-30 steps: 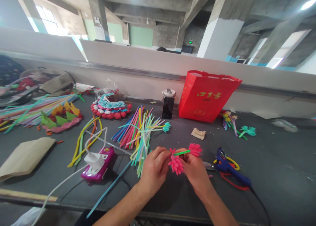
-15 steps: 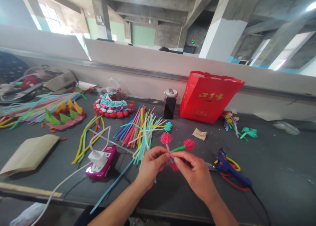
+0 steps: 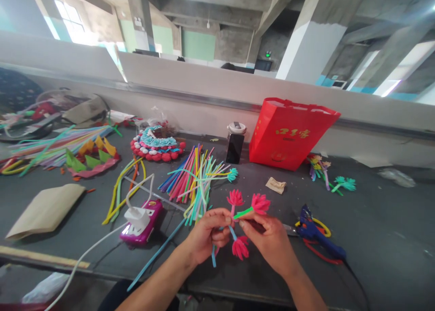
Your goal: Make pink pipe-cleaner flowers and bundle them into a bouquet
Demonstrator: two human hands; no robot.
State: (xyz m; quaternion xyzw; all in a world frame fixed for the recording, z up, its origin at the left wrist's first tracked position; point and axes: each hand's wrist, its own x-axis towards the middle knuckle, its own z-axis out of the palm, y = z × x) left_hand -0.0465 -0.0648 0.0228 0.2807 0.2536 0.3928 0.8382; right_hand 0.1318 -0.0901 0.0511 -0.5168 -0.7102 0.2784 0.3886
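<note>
In the head view, your left hand (image 3: 207, 238) is curled with its fingers drawn in around thin, fuzzy stems, and your right hand (image 3: 268, 236) has thumb and forefinger pinched on the green-stemmed flower (image 3: 260, 204). Three tufted pink heads fan out around your fingertips: the green-stemmed one just above your right hand, the pink-stemmed flower (image 3: 234, 197) rising above the gap between your hands, and the blue-stemmed flower (image 3: 240, 247) tipping down below that gap. Its slim blue stalk seems to run through your left hand, where a blue end pokes out underneath.

Beyond your left hand, a loose sheaf of fuzzy stems (image 3: 190, 175) lies splayed on the smooth dark counter (image 3: 384, 238), with a frilled turquoise flower (image 3: 232, 174) at its edge. Left of that hand sit a glossy purple power block (image 3: 154, 211) with a white plug (image 3: 138, 218) in it and, farther out, a flat, creased brown paper packet (image 3: 45, 211). Straight ahead of your hands, a flat black phone (image 3: 234, 148) stands against a white-lidded bottle (image 3: 237, 128). Beyond your right hand rise a crumpled scrap of tan paper (image 3: 276, 185) and a boxy red bag (image 3: 292, 136) with gold lettering; just right of that hand, a blue plastic glue gun (image 3: 321, 238) lies across red and yellow loops.
</note>
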